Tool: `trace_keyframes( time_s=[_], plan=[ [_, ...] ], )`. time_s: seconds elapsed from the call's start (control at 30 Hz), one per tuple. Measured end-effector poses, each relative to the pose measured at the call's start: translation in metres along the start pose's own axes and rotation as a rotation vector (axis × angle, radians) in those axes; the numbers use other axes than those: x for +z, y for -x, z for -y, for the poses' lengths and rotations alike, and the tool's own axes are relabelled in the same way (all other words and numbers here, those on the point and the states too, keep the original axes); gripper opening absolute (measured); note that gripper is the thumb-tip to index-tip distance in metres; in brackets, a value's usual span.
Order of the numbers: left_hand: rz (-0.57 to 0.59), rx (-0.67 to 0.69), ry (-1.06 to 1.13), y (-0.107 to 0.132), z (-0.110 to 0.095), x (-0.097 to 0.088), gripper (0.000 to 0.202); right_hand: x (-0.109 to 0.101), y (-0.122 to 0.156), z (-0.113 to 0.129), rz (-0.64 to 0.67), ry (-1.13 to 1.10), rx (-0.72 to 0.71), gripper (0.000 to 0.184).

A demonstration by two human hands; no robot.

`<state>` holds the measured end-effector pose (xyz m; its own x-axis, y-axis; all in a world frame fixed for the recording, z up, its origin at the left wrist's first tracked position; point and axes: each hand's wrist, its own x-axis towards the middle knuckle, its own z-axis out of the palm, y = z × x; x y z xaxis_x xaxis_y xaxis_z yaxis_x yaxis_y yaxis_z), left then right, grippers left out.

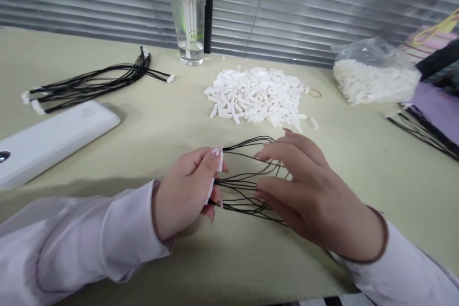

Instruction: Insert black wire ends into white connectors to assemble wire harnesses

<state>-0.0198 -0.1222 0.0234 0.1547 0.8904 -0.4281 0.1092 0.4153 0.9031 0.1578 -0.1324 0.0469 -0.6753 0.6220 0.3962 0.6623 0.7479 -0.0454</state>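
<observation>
Two white plug connectors (pixel 210 190) are pinched in my left hand (pixel 193 181), its thumb lying over the upper one. From them a bundle of thin black wires (pixel 244 183) fans out to the right. My right hand (pixel 304 181) curves over the far part of these wires, fingers apart, the fingertips at or very near the strands. Whether it grips any wire I cannot make out, and the wires' far ends are hidden behind it. Beyond both hands lies a heap of small white plastic connector housings (pixel 258 95).
A white power bank (pixel 60 138) and finished-looking black wire harnesses (pixel 96 81) lie at left. A clear cup (pixel 188 19) stands against the blinds. At right are a clear bag of white pieces (pixel 376 76), a rubber band (pixel 315 93) and more black wires (pixel 423 129).
</observation>
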Motion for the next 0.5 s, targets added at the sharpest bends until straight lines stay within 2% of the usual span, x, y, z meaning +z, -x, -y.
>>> trace_keyframes(
  time_s=[0.17,0.27,0.33,0.4,0.5],
  plan=[
    [-0.001,-0.015,-0.016,-0.001,0.0,0.0,0.03,-0.006,0.003,-0.001,0.006,0.08,0.03,0.016],
    [-0.015,-0.037,-0.024,0.0,-0.002,0.001,0.031,-0.012,0.007,-0.007,0.041,0.266,0.045,0.015],
    [-0.018,-0.042,-0.031,-0.001,-0.004,0.001,0.031,-0.018,0.012,-0.015,0.019,0.385,0.091,0.011],
    [-0.018,-0.048,-0.033,-0.001,-0.004,0.001,0.031,-0.023,0.017,-0.026,-0.081,0.449,0.19,0.005],
    [-0.021,-0.063,-0.029,-0.001,-0.006,0.002,0.03,-0.031,0.024,-0.042,-0.282,0.468,0.395,0.011]
  ],
)
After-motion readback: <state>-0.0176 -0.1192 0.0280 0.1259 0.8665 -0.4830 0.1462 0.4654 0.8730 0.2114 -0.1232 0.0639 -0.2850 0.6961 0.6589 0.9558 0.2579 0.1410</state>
